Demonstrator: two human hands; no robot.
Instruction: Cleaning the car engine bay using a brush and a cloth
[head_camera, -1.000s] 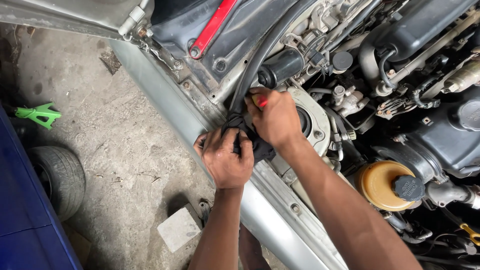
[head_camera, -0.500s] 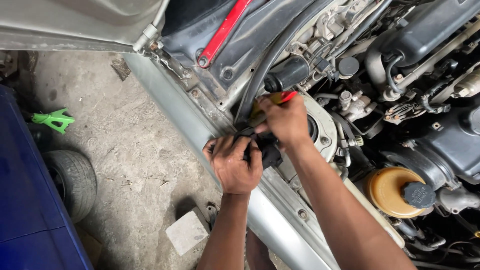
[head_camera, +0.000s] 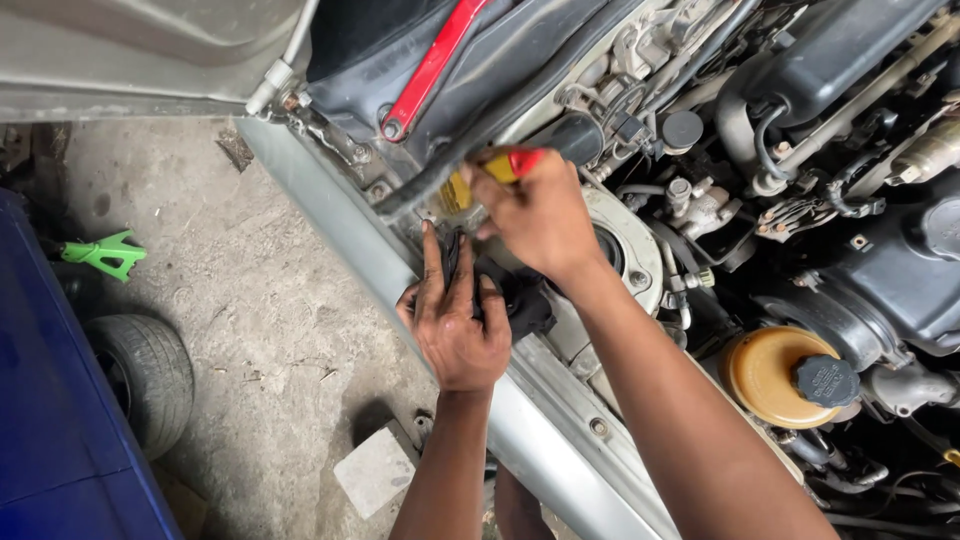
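Observation:
My right hand (head_camera: 538, 215) grips a screwdriver with a red and yellow handle (head_camera: 492, 172), held at the edge of a car's engine bay beside the round strut mount (head_camera: 632, 248). My left hand (head_camera: 455, 318) lies just below it with fingers stretched flat, pressing on a black part or cloth (head_camera: 522, 300) against the silver fender edge (head_camera: 380, 262). What the screwdriver tip touches is hidden behind my hands. A thick black hose (head_camera: 480, 135) runs diagonally just above the tool.
The engine bay fills the right: a yellowish fluid reservoir with black cap (head_camera: 785, 375), hoses and black covers. A red hood prop (head_camera: 432, 68) is at the top. On the concrete floor lie a green stand (head_camera: 105, 254), a tyre (head_camera: 145, 375) and a grey block (head_camera: 375, 470).
My right hand lifted up and right, exposing the screwdriver's red and yellow handle. My left hand's fingers straightened out flat over the black part. The view shifted slightly.

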